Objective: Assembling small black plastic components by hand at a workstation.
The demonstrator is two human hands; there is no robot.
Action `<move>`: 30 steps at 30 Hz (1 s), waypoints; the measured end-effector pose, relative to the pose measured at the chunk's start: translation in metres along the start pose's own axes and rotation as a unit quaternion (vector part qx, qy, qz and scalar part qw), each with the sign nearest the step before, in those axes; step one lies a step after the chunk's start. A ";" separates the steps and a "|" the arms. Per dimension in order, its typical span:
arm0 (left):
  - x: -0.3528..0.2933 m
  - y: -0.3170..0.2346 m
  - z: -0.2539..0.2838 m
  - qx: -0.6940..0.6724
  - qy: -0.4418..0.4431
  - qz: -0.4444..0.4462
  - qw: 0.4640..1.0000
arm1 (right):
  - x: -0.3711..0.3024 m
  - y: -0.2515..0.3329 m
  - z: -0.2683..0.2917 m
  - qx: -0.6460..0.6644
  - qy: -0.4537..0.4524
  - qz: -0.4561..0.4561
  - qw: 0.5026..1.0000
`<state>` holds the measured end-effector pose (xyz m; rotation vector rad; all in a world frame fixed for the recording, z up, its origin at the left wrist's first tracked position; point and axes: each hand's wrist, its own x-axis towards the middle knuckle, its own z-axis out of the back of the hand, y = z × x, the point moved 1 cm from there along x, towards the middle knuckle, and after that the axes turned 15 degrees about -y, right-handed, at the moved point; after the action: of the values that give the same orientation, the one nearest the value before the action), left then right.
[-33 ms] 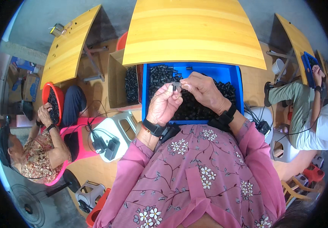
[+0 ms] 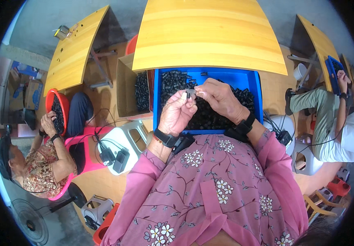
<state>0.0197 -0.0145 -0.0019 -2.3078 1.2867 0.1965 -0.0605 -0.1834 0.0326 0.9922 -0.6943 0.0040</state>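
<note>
My left hand [image 2: 176, 113] pinches a small black and grey part [image 2: 191, 92] between thumb and fingertips. From the other side, my right hand [image 2: 221, 99] grips the grey end of it with thumb and forefinger. Whether it is one piece or two fitted together is too small to tell. Both hands are raised over a blue tray [image 2: 259, 107] that holds many loose black cylindrical plastic parts [image 2: 213, 119]. My wrists, each with a black band, are above the tray's near edge.
A yellow wooden table [image 2: 209, 37] overhangs the tray's far side. To the left are a cardboard box [image 2: 127, 78] of black parts and a white stool [image 2: 121, 141] with cables. A person [image 2: 41, 164] at left handles parts in a red basin [image 2: 64, 104]; another person [image 2: 332, 123] works at right.
</note>
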 end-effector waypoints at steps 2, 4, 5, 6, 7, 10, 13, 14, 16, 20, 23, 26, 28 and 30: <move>0.001 0.001 0.001 0.014 -0.017 -0.012 1.000 | 0.000 0.001 0.001 -0.010 -0.004 -0.006 1.000; 0.000 0.003 0.001 0.020 -0.040 -0.031 0.998 | -0.001 0.006 -0.001 -0.002 -0.012 -0.008 1.000; 0.000 0.004 0.001 0.026 -0.064 -0.051 0.996 | 0.000 0.009 -0.002 -0.002 -0.013 -0.008 1.000; 0.000 0.004 0.001 0.026 -0.064 -0.051 0.996 | 0.001 0.012 -0.003 0.012 -0.003 0.003 1.000; 0.000 0.004 0.001 0.023 -0.059 -0.055 0.996 | 0.001 0.014 -0.004 0.026 0.006 0.014 1.000; 0.002 0.005 0.004 0.014 -0.050 -0.056 0.997 | -0.001 0.010 -0.006 0.015 0.011 0.028 0.999; 0.001 0.004 0.003 0.009 -0.053 -0.056 0.997 | 0.000 0.011 -0.006 -0.002 0.024 0.044 0.999; 0.000 0.004 0.003 0.010 -0.059 -0.060 0.996 | 0.000 0.010 -0.007 -0.002 0.025 0.044 0.999; 0.001 0.005 0.003 0.013 -0.053 -0.054 0.997 | 0.000 0.008 -0.007 -0.018 -0.001 0.027 0.999; -0.001 0.004 -0.003 0.008 -0.063 -0.035 0.997 | 0.001 0.002 -0.002 -0.025 0.008 0.011 1.000; 0.001 0.002 -0.004 -0.020 -0.047 0.002 0.999 | -0.001 0.000 -0.002 0.025 -0.017 -0.006 1.000; 0.000 0.003 -0.001 -0.043 -0.005 0.028 0.999 | 0.002 -0.001 -0.005 0.165 -0.066 -0.224 0.958; 0.000 0.003 0.001 -0.029 -0.022 0.024 0.999 | 0.006 0.004 -0.004 0.121 -0.026 -0.207 0.970; -0.001 0.003 -0.001 -0.015 -0.039 0.021 0.999 | 0.007 0.004 -0.010 0.088 0.003 -0.169 0.982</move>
<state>0.0163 -0.0156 -0.0022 -2.2765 1.3009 0.3200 -0.0509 -0.1757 0.0365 1.2713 -0.5185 -0.2308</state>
